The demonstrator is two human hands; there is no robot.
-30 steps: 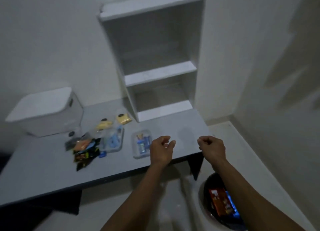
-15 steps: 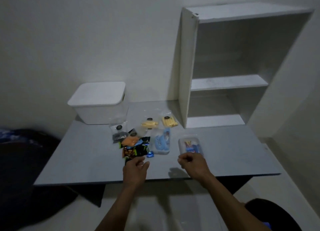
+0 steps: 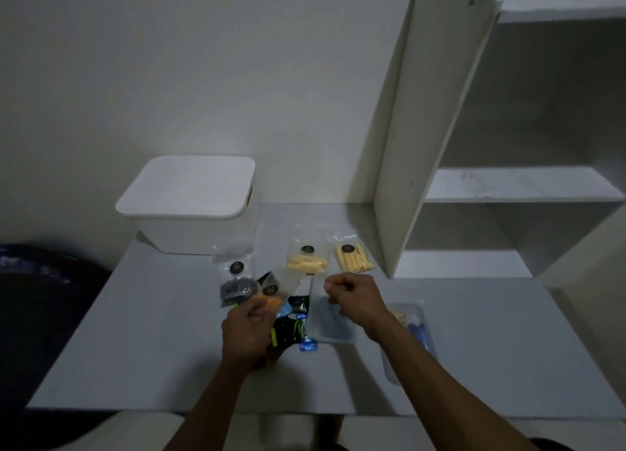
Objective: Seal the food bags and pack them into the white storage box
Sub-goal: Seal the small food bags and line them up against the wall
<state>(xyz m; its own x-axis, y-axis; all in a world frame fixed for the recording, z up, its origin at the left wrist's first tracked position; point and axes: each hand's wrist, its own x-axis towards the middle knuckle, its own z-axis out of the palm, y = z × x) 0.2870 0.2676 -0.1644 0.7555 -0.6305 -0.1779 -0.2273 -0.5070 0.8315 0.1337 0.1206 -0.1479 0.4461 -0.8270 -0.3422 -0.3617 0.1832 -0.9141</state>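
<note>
The white storage box [image 3: 189,206] stands lidded at the back left of the grey table [image 3: 135,349]. Clear food bags lie in front of it: one with dark contents [image 3: 237,283], two with yellow sticks [image 3: 306,261] [image 3: 354,261], and one with blue contents [image 3: 327,322]. My left hand [image 3: 247,332] is shut on the lower edge of a bag with orange contents [image 3: 271,298], which tilts up off the table. My right hand [image 3: 355,298] hovers fisted over the blue bag's top edge; I see nothing held in it.
Dark snack packets with blue wrappers [image 3: 291,330] lie between my hands. A clear bag with blue and yellow items [image 3: 415,322] sits under my right forearm. A white shelf unit [image 3: 423,145] stands on the table's right. A dark heap [image 3: 40,298] lies left of the table.
The view has swung left and closer to the table. Both hands reached forward over the bags, and my left hand took hold of the orange bag.
</note>
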